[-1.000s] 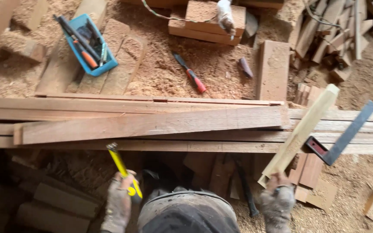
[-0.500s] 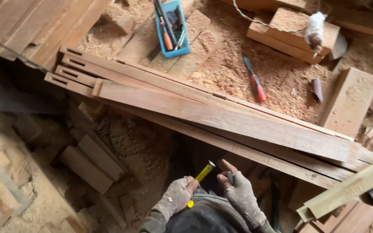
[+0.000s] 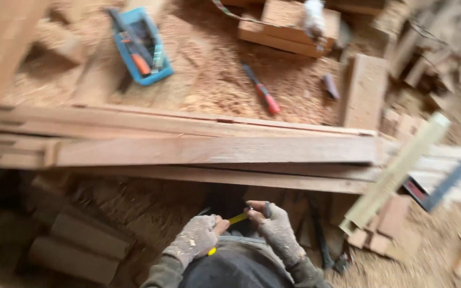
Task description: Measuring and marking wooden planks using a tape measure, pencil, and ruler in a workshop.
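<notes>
Both my hands wear speckled grey work gloves and meet low in the head view, just above my lap. My left hand (image 3: 196, 240) grips a yellow pencil-like tool (image 3: 234, 219) by its lower end. My right hand (image 3: 274, 229) pinches the tool's upper tip with thumb and fingers. Beyond the hands, several long reddish wooden planks (image 3: 214, 150) lie stacked crosswise; their left ends are cut into tenons.
A pale wooden strip (image 3: 396, 172) and a blue-bladed square (image 3: 444, 184) rest at the right. On the sawdust beyond lie a blue tray of tools (image 3: 142, 48), a red-handled chisel (image 3: 262, 90), wood blocks (image 3: 366, 90) and offcuts. Short boards (image 3: 81, 240) lie at lower left.
The view swung back so the planks lie level. My hands stayed at my lap; my right hand now pinches the yellow tool's tip, which it was only reaching for before.
</notes>
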